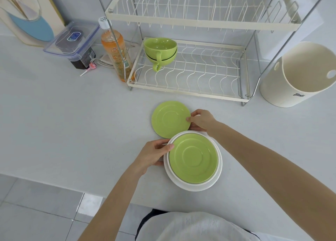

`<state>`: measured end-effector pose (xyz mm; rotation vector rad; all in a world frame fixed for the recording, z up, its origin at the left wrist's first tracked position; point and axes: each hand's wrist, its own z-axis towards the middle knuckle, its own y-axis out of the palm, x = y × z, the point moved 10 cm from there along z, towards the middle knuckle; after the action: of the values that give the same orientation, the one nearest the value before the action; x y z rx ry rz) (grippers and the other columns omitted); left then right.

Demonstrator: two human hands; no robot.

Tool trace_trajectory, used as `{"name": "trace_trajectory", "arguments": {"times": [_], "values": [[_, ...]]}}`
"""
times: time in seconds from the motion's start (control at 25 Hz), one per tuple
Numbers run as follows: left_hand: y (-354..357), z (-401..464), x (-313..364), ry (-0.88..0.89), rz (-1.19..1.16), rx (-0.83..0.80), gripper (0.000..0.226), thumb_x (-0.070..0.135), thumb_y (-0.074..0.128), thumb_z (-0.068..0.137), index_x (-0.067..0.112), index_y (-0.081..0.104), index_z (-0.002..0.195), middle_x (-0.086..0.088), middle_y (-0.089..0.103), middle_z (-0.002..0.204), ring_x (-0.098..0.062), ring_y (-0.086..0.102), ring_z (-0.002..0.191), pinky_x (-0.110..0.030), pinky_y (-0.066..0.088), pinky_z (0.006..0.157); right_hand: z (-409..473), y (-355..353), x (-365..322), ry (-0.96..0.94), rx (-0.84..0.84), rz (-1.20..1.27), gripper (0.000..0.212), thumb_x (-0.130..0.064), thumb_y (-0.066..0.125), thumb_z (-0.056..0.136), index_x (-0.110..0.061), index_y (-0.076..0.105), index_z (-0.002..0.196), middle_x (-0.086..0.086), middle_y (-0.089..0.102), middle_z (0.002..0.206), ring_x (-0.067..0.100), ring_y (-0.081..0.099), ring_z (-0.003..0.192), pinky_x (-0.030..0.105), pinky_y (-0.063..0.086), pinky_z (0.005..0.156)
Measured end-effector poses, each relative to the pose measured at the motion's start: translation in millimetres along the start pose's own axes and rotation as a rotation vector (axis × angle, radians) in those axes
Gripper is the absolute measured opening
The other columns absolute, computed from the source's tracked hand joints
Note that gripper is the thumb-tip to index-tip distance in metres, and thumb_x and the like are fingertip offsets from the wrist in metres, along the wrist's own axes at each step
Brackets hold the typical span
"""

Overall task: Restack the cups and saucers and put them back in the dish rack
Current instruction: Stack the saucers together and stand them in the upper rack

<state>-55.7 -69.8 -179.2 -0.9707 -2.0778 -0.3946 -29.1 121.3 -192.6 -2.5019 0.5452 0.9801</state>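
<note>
Two green cups [161,50] sit stacked on the lower shelf of the white wire dish rack [189,93], at its left end. On the counter in front of the rack lies a single green saucer [169,119]; my right hand [200,119] pinches its right rim. Nearer to me, another green saucer [193,158] rests on top of white saucers [192,187]. My left hand [154,154] grips the left edge of that stack, thumb on the green saucer's rim.
An orange drink bottle [115,48] stands against the rack's left front corner. A clear lidded container [72,42] and a lollipop [89,69] lie further left. A cream utensil holder [301,75] stands to the right of the rack. The counter edge runs just below the stack.
</note>
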Motion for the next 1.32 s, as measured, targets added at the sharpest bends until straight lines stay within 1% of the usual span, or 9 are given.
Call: {"name": "trace_trajectory", "arguments": {"times": [0.08,0.2,0.32,0.56,0.68,0.96,1.08,1.2,1.32], "values": [[0,0,0,0.001,0.005,-0.001,0.021,0.024,0.06,0.087,0.025,0.063,0.108,0.005,0.067,0.092,-0.008,0.066,0.076,-0.018,0.058,0.061,-5,2,-4,-0.008,-0.026,0.128,0.023,0.0,0.06,0.084,-0.014,0.047,0.07,0.008,0.06,0.072,0.018,0.062,0.057,0.023,0.057,0.052],[1,-2,2,0.008,0.024,-0.005,0.02,0.023,0.059,0.087,0.025,0.062,0.106,0.008,0.067,0.088,-0.004,0.065,0.073,-0.016,0.057,0.057,-14,-5,-15,-0.054,-0.041,0.242,0.026,0.004,0.055,0.086,-0.013,0.044,0.07,0.007,0.057,0.074,0.018,0.059,0.063,0.023,0.058,0.055],[2,-2,4,0.008,0.035,-0.009,0.024,0.024,0.059,0.087,0.023,0.062,0.111,0.009,0.067,0.088,-0.001,0.065,0.069,-0.015,0.056,0.055,-30,-21,-27,-0.112,-0.076,0.318,0.023,0.002,0.053,0.087,-0.013,0.046,0.071,0.008,0.059,0.079,0.018,0.061,0.066,0.017,0.057,0.051],[1,-2,5,0.007,0.068,-0.011,0.029,0.025,0.059,0.087,0.021,0.061,0.116,0.007,0.066,0.093,-0.004,0.065,0.075,-0.015,0.057,0.057,-72,-58,-12,-0.111,-0.146,0.349,0.021,-0.002,0.056,0.087,-0.015,0.051,0.072,0.001,0.069,0.075,0.007,0.069,0.053,0.015,0.057,0.054],[1,-2,4,0.001,0.073,-0.008,0.033,0.026,0.059,0.087,0.019,0.06,0.119,0.002,0.067,0.101,-0.005,0.065,0.079,-0.016,0.058,0.058,-87,-66,17,-0.053,-0.183,0.291,0.018,-0.004,0.057,0.087,-0.014,0.053,0.073,0.0,0.07,0.07,0.009,0.068,0.054,0.016,0.057,0.056],[1,-3,5,0.016,0.1,-0.002,0.032,0.026,0.057,0.088,0.019,0.061,0.119,0.003,0.066,0.098,-0.005,0.064,0.08,-0.016,0.058,0.06,-97,-60,54,-0.022,-0.152,0.092,0.008,-0.008,0.059,0.087,-0.012,0.057,0.08,0.008,0.065,0.084,0.013,0.066,0.065,0.015,0.058,0.059],[0,-3,3,0.015,0.103,0.003,0.032,0.027,0.056,0.089,0.019,0.06,0.12,0.001,0.066,0.1,-0.006,0.064,0.08,-0.017,0.058,0.059,-96,-58,54,-0.082,-0.052,0.034,0.008,-0.007,0.06,0.086,-0.01,0.058,0.079,0.011,0.061,0.082,0.022,0.063,0.074,0.017,0.058,0.062],[-1,-1,2,0.01,0.114,0.006,0.034,0.028,0.056,0.089,0.019,0.06,0.121,-0.001,0.066,0.103,-0.007,0.064,0.081,-0.019,0.058,0.062,-98,-64,53,-0.164,0.097,-0.091,0.003,-0.008,0.063,0.083,-0.011,0.062,0.081,0.003,0.059,0.07,0.018,0.062,0.067,0.012,0.055,0.059],[-1,-2,3,0.015,0.117,0.015,0.033,0.029,0.054,0.089,0.019,0.06,0.12,0.003,0.066,0.098,-0.005,0.063,0.08,-0.017,0.057,0.058,-101,-66,51,-0.214,0.163,-0.21,0.01,-0.013,0.064,0.082,-0.012,0.064,0.092,-0.002,0.059,0.067,0.018,0.061,0.063,0.023,0.051,0.07]]}}
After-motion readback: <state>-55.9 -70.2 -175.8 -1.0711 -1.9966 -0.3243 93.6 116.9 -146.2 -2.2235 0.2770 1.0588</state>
